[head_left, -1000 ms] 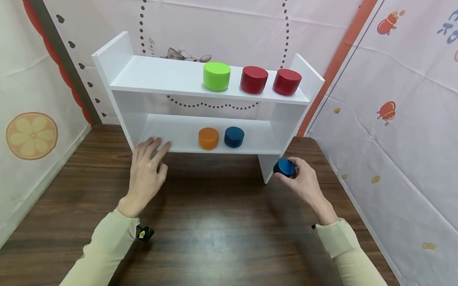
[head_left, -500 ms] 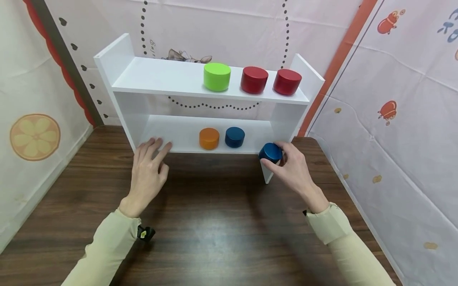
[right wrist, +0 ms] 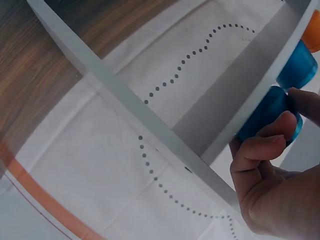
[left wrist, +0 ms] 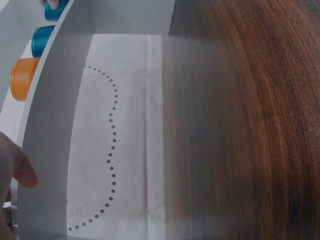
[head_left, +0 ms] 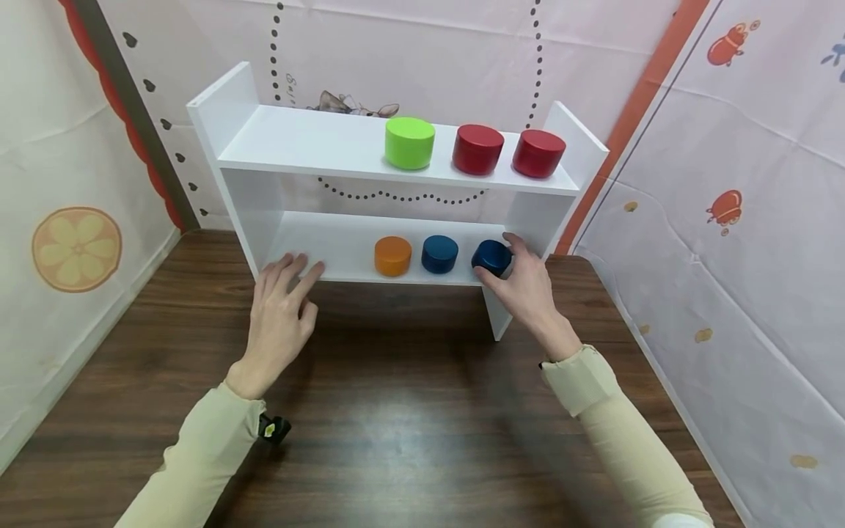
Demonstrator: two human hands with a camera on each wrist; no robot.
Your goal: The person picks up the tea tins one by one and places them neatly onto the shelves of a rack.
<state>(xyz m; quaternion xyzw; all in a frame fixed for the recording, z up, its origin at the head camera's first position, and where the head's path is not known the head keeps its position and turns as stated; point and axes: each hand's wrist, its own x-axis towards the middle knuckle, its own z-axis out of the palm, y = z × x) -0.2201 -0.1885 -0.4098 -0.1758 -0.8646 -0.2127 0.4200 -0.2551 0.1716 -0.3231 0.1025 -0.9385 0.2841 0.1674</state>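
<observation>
My right hand (head_left: 524, 290) grips a dark blue round tin (head_left: 491, 257) between thumb and fingers, at the right end of the white shelf's lower board (head_left: 330, 238). In the right wrist view the held tin (right wrist: 270, 112) sits right over the board's front edge, partly covered by fingers. Left of it stands a second blue tin (head_left: 439, 254), then an orange tin (head_left: 392, 257). My left hand (head_left: 280, 323) rests with spread, straight fingers on the front edge of the lower board, near its left end, holding nothing.
On the upper board (head_left: 304, 143) stand a green tin (head_left: 409, 143) and two red tins, one in the middle (head_left: 477, 149) and one at the right (head_left: 538, 153). The shelf's right side panel (head_left: 551, 213) rises beside my right hand. Below lies a dark wooden table (head_left: 396, 411).
My right hand has carried the blue tin left and up, from beside the shelf's right leg to the lower board. The left hand has stayed on the board's edge.
</observation>
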